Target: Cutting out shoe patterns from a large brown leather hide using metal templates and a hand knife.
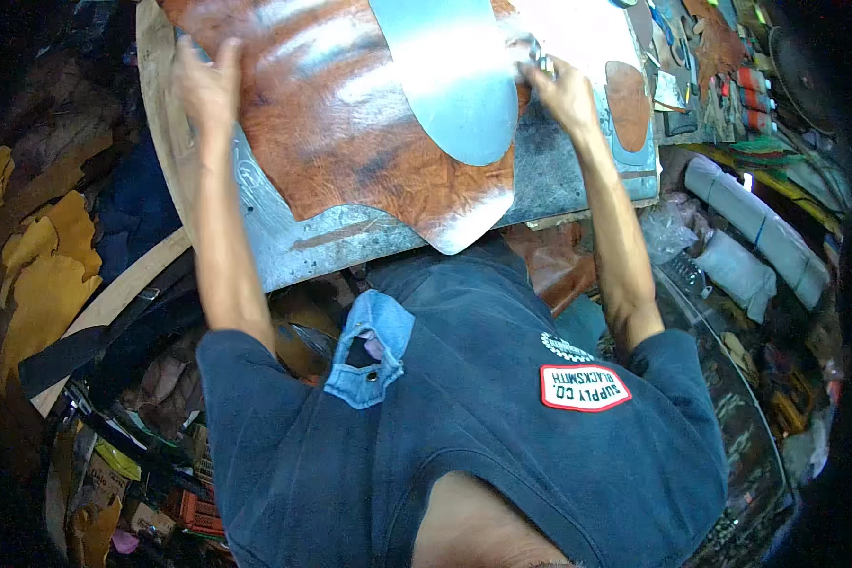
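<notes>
A glossy brown leather hide [350, 142] lies across the worktable [350, 241], its edge drooping over the near side. On top of the hide rests a smooth grey template [464, 114] with a rounded near end, bright with glare. My left hand [210, 83], blurred by motion, is at the hide's left edge with thumb and fingers apart. To the right of the template, my right hand [563, 95] has its fingers closed around a small dark and shiny thing, too washed out to name. Its tip comes close to the template's right edge.
A brown oval leather piece [628, 104] lies at the table's right side. Beyond it, tools and red-labelled bottles [755, 99] crowd a bench. Plastic-wrapped rolls [757, 227] are at right. Yellow leather scraps [47, 265] lie at left.
</notes>
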